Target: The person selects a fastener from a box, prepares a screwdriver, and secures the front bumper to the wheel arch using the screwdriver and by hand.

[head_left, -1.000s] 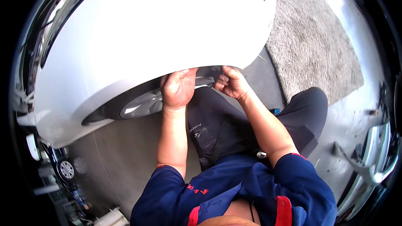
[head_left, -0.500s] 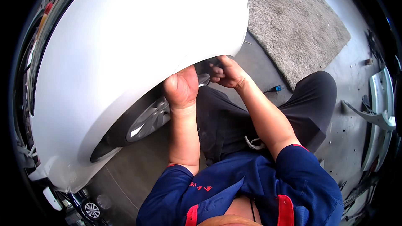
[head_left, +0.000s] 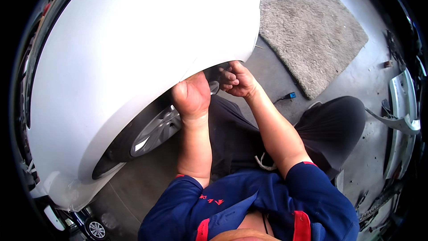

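Both hands stay put since before: left hand (head_left: 191, 94) fingers grip fender lip (head_left: 209, 64), right hand (head_left: 236, 80) curled shut

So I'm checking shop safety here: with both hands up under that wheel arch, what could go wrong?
1. The left hand and right hand are curled at the edge of the white fender, right above the tyre; fingers could get cut on the edge or pinched if the wheel turns.
2. The fingertips are hidden under the arch, so the work goes by feel and a slip is likely.
3. The small blue part lying on the floor could be knelt on.
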A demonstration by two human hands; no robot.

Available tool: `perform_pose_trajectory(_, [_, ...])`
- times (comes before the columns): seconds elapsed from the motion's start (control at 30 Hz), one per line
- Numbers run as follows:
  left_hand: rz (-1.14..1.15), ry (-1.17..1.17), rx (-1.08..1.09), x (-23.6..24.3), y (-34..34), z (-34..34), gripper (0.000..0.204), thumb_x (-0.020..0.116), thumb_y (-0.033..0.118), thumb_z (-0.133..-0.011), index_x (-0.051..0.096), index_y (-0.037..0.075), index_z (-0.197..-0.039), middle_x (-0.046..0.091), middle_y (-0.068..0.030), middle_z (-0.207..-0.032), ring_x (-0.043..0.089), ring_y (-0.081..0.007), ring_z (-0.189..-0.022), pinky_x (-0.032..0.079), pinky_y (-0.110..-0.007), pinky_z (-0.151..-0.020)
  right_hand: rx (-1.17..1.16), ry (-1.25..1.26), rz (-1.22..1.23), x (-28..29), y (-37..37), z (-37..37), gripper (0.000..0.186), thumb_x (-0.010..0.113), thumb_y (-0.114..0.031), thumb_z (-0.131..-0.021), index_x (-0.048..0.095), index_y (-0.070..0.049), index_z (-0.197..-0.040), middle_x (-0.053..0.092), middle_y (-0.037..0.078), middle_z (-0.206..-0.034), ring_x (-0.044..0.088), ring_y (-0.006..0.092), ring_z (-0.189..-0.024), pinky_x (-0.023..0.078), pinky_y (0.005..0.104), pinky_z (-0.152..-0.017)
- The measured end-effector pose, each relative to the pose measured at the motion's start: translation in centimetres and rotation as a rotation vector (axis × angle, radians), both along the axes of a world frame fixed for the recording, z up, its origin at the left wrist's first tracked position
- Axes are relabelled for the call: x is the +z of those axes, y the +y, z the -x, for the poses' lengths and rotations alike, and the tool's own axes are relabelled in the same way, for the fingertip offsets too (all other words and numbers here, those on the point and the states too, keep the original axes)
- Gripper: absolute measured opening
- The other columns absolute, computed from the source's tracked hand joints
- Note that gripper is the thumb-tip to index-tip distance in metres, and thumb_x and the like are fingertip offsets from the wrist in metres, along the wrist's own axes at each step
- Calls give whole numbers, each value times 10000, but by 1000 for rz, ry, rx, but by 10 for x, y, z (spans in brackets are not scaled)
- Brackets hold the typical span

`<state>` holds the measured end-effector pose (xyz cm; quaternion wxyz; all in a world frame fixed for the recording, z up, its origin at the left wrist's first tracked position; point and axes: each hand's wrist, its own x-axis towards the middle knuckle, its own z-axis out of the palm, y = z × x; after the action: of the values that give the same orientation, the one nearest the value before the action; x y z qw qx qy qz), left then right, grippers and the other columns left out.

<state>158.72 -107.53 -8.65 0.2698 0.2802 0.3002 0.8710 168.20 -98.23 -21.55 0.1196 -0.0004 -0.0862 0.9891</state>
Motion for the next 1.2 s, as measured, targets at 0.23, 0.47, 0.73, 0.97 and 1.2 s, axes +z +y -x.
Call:
perform_pose_trajectory(0.23, [196,315,-150,5,-17,19,469,407,339,-1041,485,40,-1394,528,-105,-1396,516,-268,-1290,405,-469,-1087,-64,-227,-71,29,-10,-2,439,534,-485,-1001,548,-46,-1020,463,-53,-569,372,24,-449,345,218,-509])
perform_pose_trajectory(0.47, [365,190,-170,7,-21,26,451,407,361,-1049,516,44,-1351,586,-105,-1325,553,-266,-1253,429,-463,-1077,-29,-179,38,16,-9,-3,356,532,-461,-999,573,-107,-1017,489,-68,-615,390,14,-457,342,201,-510])
perform_pose_trajectory(0.73, [374,-68,-434,26,-30,25,393,609,336,-993,574,115,-1316,591,-54,-1325,527,-246,-1264,395,-480,-1081,-57,-221,70,20,-14,-12,346,546,-465,-983,577,-120,-993,495,-58,-617,401,26,-455,357,223,-509])
perform_pose_trajectory(0.97, [306,-126,-550,18,-27,26,573,710,413,-889,547,140,-1365,565,-72,-1401,463,-298,-1341,313,-514,-1096,31,-446,82,-22,10,-63,337,588,-414,-919,553,-124,-751,532,-6,-579,483,116,-532,397,283,-541])
perform_pose_trajectory(1.2, [272,-211,-368,25,-22,17,527,679,372,-924,541,120,-1366,573,-69,-1386,488,-259,-1312,341,-475,-1081,-280,-413,299,-38,23,-107,109,569,-90,-841,583,-23,-925,609,152,-952,480,110,-596,445,246,-531])
